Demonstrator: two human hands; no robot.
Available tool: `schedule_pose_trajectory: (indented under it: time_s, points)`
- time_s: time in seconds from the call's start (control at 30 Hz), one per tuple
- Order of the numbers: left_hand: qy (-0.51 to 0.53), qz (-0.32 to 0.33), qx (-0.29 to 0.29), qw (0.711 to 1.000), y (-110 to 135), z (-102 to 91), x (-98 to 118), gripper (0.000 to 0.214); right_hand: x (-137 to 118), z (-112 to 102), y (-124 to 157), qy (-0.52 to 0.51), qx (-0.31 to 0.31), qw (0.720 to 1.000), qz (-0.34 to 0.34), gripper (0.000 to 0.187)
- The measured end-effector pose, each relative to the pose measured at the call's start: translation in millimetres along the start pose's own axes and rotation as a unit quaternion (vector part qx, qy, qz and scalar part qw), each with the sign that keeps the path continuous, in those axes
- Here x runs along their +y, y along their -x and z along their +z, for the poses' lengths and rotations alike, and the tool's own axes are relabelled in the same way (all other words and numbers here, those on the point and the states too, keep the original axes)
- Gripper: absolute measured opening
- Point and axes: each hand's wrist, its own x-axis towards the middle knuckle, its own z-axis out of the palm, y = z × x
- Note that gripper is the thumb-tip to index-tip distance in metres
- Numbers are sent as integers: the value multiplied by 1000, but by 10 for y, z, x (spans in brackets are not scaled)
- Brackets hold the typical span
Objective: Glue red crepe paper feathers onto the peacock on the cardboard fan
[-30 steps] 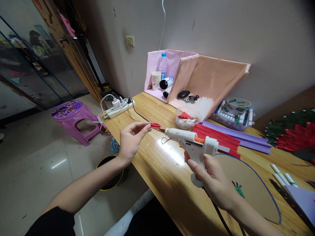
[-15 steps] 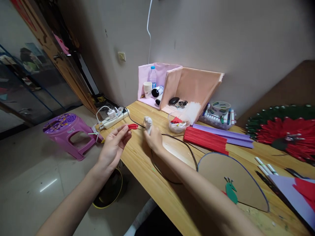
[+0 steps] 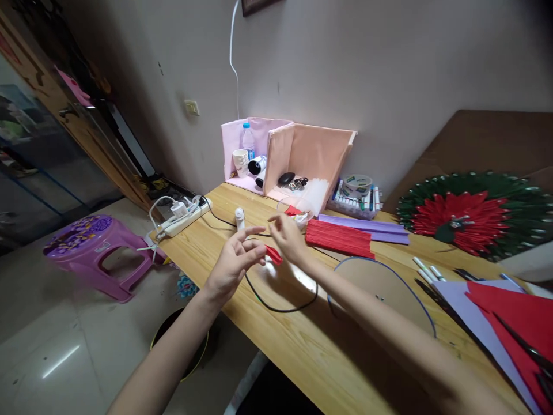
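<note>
Thumb and fingers of my left hand (image 3: 237, 259) are closed on a small folded piece of red crepe paper (image 3: 273, 255), held over the table. My right hand (image 3: 288, 237) is just to the right of it, fingers loosely bent and apart, in front of a clear bowl (image 3: 307, 221) with red and white scraps. I see nothing in that hand, though its fingertips are small and slightly blurred. Beyond my left hand stands a white hot glue gun (image 3: 240, 218), partly hidden, near a black cord (image 3: 280, 310) looped on the table.
Red crepe paper (image 3: 339, 237) and a purple strip (image 3: 367, 229) lie to the right. Behind are a pink divided stand (image 3: 311, 153) and a marker box (image 3: 355, 203). A blue-edged cardboard piece (image 3: 380, 282), scissors (image 3: 522, 343), a power strip (image 3: 185, 218) and a purple stool (image 3: 101, 253) surround.
My right hand has let go of the glue gun, which now stands on the table, and has moved toward the red piece. My left hand has carried that piece rightward. The view has turned right.
</note>
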Motion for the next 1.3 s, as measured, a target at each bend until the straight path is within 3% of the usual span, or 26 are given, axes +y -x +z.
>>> schedule_pose_trajectory:
  time_s: [0.1,0.17,0.23,0.4,0.57,0.73,0.9,1.0,1.07,1.13,1.2,1.23,1.3]
  points:
    - [10,-32,-124,992,-142,246,-164,43,35,-770,258,-235,-59,969,-41,15]
    - [26,-66,-207,976,-240,459,-299,43,24,-1187,468,-294,-113,948,-54,9]
    - [43,-106,-278,954,-318,688,-443,42,26,-1468,687,-309,-130,940,-66,8]
    - [63,-176,-376,908,-405,1166,-794,40,174,-1765,1146,-336,-102,935,-43,15]
    - [63,-232,-417,876,-428,1398,-1098,37,337,-1956,1400,-263,-51,963,-37,10]
    - [92,-290,-403,863,-405,1493,-1263,39,437,-2016,1521,-223,3,972,-77,5]
    - [137,-343,-392,843,-377,1536,-1275,41,433,-1961,1540,-162,37,977,-132,10]
    - [115,-340,-368,858,-376,1496,-1234,37,407,-1929,1521,-169,36,977,-127,6]
    - [41,-327,-333,883,-385,1405,-1209,34,415,-1921,1514,-208,39,973,-92,3]
    - [-88,-291,-265,915,-398,1255,-1206,33,455,-1929,1518,-262,46,963,-41,4]
    - [-245,-195,-165,935,-406,1076,-1236,31,521,-1952,1529,-298,57,953,15,7]
    - [-335,-126,-120,926,-407,993,-1263,30,558,-1970,1534,-305,67,949,43,8]
    - [-468,-20,-86,879,-399,876,-1332,28,633,-2012,1540,-299,96,944,99,12]
